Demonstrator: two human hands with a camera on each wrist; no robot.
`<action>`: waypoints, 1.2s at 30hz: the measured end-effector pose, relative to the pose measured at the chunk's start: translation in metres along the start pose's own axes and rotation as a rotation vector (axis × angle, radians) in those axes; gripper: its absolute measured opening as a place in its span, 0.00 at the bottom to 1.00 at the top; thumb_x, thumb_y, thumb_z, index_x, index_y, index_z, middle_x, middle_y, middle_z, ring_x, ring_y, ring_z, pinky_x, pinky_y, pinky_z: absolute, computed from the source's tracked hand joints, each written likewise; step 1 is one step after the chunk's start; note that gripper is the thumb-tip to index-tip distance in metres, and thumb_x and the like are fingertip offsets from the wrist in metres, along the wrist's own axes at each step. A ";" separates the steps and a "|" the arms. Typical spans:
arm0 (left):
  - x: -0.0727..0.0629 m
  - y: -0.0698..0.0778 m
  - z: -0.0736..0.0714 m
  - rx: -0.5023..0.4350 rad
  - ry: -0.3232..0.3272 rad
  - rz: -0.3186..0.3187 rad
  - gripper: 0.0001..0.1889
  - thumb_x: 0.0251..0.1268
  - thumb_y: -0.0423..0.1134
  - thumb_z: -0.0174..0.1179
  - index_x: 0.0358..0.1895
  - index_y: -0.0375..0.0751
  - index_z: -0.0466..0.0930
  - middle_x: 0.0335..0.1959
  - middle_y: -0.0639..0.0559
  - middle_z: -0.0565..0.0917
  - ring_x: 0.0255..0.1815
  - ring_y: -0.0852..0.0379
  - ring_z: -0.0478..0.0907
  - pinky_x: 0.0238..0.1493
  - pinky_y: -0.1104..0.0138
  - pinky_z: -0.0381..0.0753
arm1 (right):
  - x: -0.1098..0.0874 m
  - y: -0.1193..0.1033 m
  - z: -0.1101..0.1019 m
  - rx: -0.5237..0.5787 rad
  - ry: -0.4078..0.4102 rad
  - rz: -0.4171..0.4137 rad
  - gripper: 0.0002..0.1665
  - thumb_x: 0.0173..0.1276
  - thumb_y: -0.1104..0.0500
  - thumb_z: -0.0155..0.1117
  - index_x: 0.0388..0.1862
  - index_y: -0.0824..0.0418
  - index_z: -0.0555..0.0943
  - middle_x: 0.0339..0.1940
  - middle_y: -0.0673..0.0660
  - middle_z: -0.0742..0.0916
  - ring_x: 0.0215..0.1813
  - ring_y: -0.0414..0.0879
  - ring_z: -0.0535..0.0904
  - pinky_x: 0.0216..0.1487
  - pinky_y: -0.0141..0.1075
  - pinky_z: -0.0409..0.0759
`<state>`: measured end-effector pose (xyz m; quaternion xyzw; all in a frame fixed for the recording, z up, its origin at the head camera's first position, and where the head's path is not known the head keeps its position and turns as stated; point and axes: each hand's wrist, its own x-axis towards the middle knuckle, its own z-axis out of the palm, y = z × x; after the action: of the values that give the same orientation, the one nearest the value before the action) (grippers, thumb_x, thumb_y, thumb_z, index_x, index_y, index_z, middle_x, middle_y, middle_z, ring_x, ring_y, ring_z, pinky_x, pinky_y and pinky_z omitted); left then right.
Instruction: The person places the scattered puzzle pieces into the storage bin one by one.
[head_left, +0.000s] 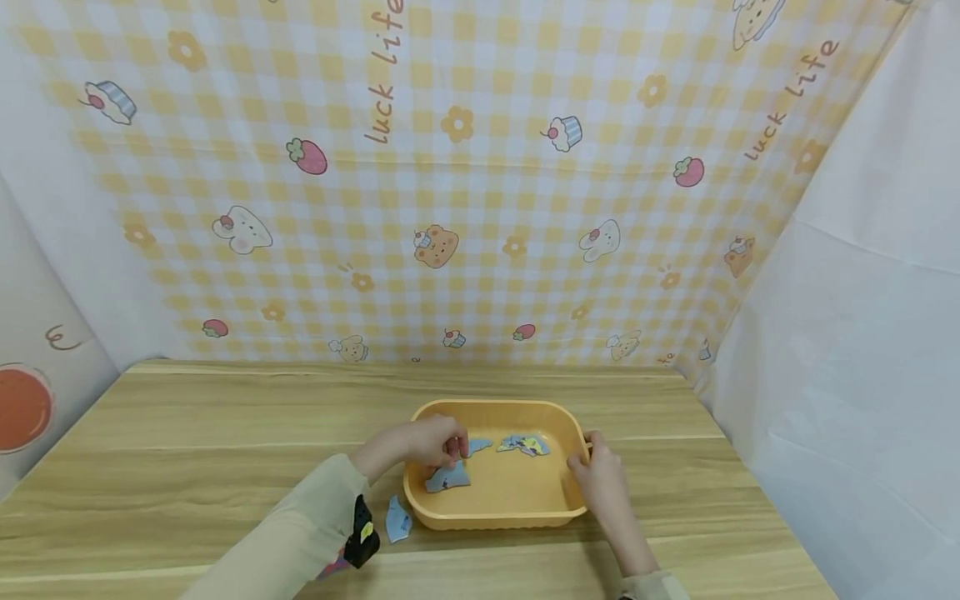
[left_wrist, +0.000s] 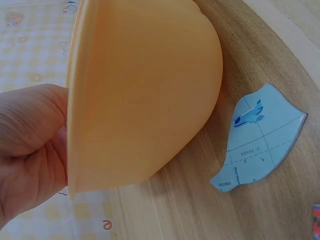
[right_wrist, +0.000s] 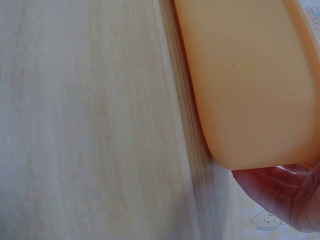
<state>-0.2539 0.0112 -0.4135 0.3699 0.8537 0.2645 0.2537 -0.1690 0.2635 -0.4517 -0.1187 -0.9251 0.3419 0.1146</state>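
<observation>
A yellow-orange plastic basin (head_left: pixel 517 500) sits on the table. My left hand (head_left: pixel 437 440) reaches over its left rim, fingers bent down inside. Right under these fingers is a light blue, map-printed puzzle piece (head_left: pixel 448 477); another blue piece (head_left: pixel 478 446) lies beside the fingertips. I cannot tell whether the left fingers pinch either one. In the left wrist view the basin wall hides those fingers. My right hand (head_left: pixel 602 473) grips the basin's right end, thumb over the rim. Farther right inside lies a blue and yellow map piece (head_left: pixel 525 445).
Outside the basin, at its front left, a blue map piece (left_wrist: pixel 262 137) lies on the wooden table (head_left: pixel 225 450). Colourful pieces (head_left: pixel 333 567) show partly behind the left sleeve and its black wrist device (head_left: pixel 363 537). A checked curtain (head_left: pixel 480 192) hangs behind the table.
</observation>
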 end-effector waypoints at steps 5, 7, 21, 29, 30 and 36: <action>-0.001 0.002 0.000 -0.007 0.005 -0.009 0.05 0.55 0.23 0.58 0.34 0.32 0.77 0.24 0.50 0.74 0.19 0.61 0.68 0.21 0.74 0.69 | 0.000 0.001 0.000 0.004 -0.002 -0.003 0.18 0.58 0.67 0.54 0.48 0.74 0.71 0.34 0.68 0.83 0.33 0.53 0.80 0.28 0.38 0.80; -0.001 0.002 0.001 -0.007 0.007 -0.013 0.05 0.55 0.23 0.58 0.34 0.32 0.77 0.24 0.49 0.75 0.19 0.61 0.68 0.21 0.74 0.69 | 0.000 0.001 0.000 0.004 -0.002 -0.002 0.18 0.58 0.67 0.55 0.48 0.74 0.71 0.34 0.68 0.83 0.33 0.53 0.80 0.28 0.39 0.80; 0.004 -0.003 0.005 0.001 0.036 -0.032 0.05 0.61 0.26 0.52 0.34 0.35 0.78 0.21 0.52 0.73 0.14 0.61 0.67 0.18 0.74 0.66 | 0.001 0.001 0.000 0.017 -0.013 0.011 0.18 0.58 0.67 0.55 0.48 0.74 0.71 0.35 0.69 0.83 0.33 0.53 0.81 0.28 0.38 0.81; 0.008 -0.005 0.007 0.019 0.072 -0.042 0.03 0.62 0.30 0.54 0.32 0.38 0.77 0.25 0.52 0.76 0.23 0.60 0.69 0.26 0.72 0.68 | 0.001 0.001 0.000 0.005 -0.011 0.000 0.18 0.58 0.67 0.55 0.48 0.74 0.71 0.34 0.68 0.83 0.31 0.51 0.81 0.26 0.37 0.80; 0.008 -0.005 0.007 0.023 0.075 -0.041 0.03 0.62 0.30 0.54 0.32 0.38 0.77 0.26 0.52 0.77 0.24 0.60 0.70 0.27 0.71 0.68 | 0.001 0.001 0.000 0.005 -0.010 0.001 0.18 0.58 0.67 0.55 0.48 0.74 0.71 0.34 0.68 0.83 0.31 0.51 0.81 0.27 0.37 0.80; 0.006 -0.003 0.007 0.022 0.081 -0.036 0.03 0.62 0.30 0.54 0.32 0.38 0.77 0.28 0.51 0.77 0.26 0.59 0.70 0.27 0.71 0.69 | 0.000 0.000 -0.001 0.003 -0.010 0.006 0.19 0.58 0.67 0.55 0.48 0.74 0.71 0.35 0.68 0.83 0.33 0.53 0.81 0.28 0.39 0.80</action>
<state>-0.2541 0.0156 -0.4223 0.3461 0.8727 0.2654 0.2197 -0.1684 0.2639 -0.4508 -0.1195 -0.9248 0.3442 0.1092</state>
